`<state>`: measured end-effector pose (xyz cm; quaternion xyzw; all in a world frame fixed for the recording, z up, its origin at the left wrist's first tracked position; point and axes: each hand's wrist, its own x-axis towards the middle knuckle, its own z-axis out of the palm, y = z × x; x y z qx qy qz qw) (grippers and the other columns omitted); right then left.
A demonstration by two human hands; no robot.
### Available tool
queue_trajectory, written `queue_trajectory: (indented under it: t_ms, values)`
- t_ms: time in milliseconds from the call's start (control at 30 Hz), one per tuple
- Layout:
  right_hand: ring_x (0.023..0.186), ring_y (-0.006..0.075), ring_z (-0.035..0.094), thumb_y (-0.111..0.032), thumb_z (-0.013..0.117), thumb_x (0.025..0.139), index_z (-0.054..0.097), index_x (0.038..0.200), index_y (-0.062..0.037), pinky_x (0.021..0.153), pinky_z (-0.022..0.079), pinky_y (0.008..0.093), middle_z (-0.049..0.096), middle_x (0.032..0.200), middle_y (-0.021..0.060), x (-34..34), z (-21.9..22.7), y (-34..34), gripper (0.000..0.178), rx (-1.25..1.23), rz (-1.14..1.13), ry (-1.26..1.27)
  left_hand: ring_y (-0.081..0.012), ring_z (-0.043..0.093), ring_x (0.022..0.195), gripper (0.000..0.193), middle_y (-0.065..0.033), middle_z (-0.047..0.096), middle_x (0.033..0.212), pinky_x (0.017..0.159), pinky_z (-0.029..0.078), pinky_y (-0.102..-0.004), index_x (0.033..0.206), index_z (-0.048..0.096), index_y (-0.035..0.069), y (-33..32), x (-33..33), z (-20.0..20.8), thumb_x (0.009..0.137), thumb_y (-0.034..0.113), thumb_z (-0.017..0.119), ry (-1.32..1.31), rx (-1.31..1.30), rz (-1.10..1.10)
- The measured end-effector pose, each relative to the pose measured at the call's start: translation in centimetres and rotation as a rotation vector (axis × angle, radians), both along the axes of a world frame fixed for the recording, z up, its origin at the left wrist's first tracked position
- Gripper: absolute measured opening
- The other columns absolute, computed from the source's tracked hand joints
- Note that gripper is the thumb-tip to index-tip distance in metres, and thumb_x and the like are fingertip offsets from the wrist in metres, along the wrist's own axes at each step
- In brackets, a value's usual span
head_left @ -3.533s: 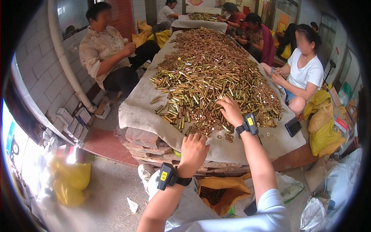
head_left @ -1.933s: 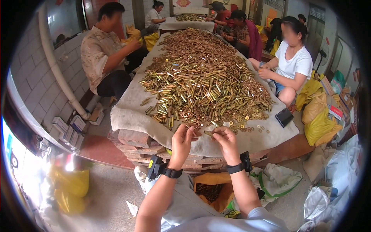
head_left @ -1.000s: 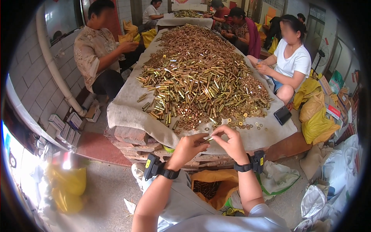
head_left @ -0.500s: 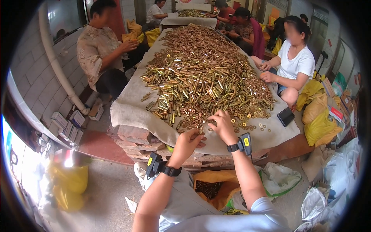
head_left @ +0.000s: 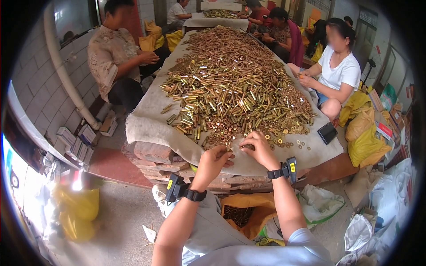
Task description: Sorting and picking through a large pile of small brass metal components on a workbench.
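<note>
Looks partway through one piece: in the left hand (head_left: 210, 162), pinches a small brass-coloured part (head_left: 229, 146) between thumb and fingers, just in front of a big heap (head_left: 226, 75) apparently left to handle; in the right hand (head_left: 261, 150), curls fingers inward, too small to tell whether around anything. Shows no clearly finished pile. Runs, left to right, from coarse, wrinkled grey-beige cloth (head_left: 148, 119) to smooth, shiny tubes (head_left: 195, 99), stubby copper-toned rings (head_left: 222, 126) and flat, thin washers (head_left: 285, 131)

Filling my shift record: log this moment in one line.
left hand: pinching small metal part | right hand: beside it, contents unclear | on cloth: heaped metal tubes, washers
</note>
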<state>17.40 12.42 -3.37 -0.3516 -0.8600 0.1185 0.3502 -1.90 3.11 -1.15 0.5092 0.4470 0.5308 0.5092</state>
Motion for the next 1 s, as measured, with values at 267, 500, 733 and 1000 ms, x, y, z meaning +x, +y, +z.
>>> queue_trajectory:
  t_ms: [267, 500, 733, 1000]
  values:
    - [0.089, 0.0173, 0.054, -0.006, 0.068, 0.076, 0.066, 0.09, -0.0052, 0.08, 0.042, 0.0297, 0.06, 0.092, 0.0036, -0.7, 1.6, -1.5, 0.015, -0.22, 0.055, 0.299, -0.015, 0.066, 0.071, 0.018, -0.012, 0.065, 0.082, 0.061, 0.053, -0.0232, 0.097, 0.055, -0.01, -0.4, 0.1, 0.4, 0.088, 0.006, 0.056, 0.095, 0.011, 0.014]
    - [0.085, 0.0101, 0.057, -0.005, 0.064, 0.081, 0.066, 0.097, -0.003, 0.074, 0.044, 0.0238, 0.063, 0.095, 0.0024, -1.6, 4.1, -3.8, 0.017, -0.445, 0.199, 0.371, -0.0165, 0.066, 0.077, 0.014, -0.0136, 0.066, 0.086, 0.067, 0.054, -0.0243, 0.094, 0.056, -0.009, -0.5, 0.5, 1.0, 0.087, 0.003, 0.056, 0.249, -0.027, -0.021]
    - [0.088, 0.0105, 0.055, -0.002, 0.063, 0.08, 0.067, 0.098, -0.0034, 0.074, 0.042, 0.0236, 0.061, 0.097, 0.0016, -1.2, 5.0, -4.7, 0.019, -0.444, 0.28, 0.393, -0.0173, 0.066, 0.08, 0.014, -0.0148, 0.066, 0.089, 0.07, 0.054, -0.0249, 0.097, 0.054, -0.009, -0.6, 0.8, 1.0, 0.087, 0.001, 0.056, 0.237, -0.011, -0.058]
    - [0.086, 0.0104, 0.055, -0.001, 0.063, 0.079, 0.065, 0.095, -0.0014, 0.073, 0.042, 0.0228, 0.059, 0.095, 0.0031, -1.4, 4.8, -5.5, 0.016, -0.453, 0.288, 0.549, -0.0165, 0.066, 0.082, 0.014, -0.0128, 0.064, 0.089, 0.07, 0.053, -0.0239, 0.097, 0.052, -0.009, -0.6, 1.4, 0.6, 0.087, 0.0, 0.054, 0.022, 0.059, -0.112]
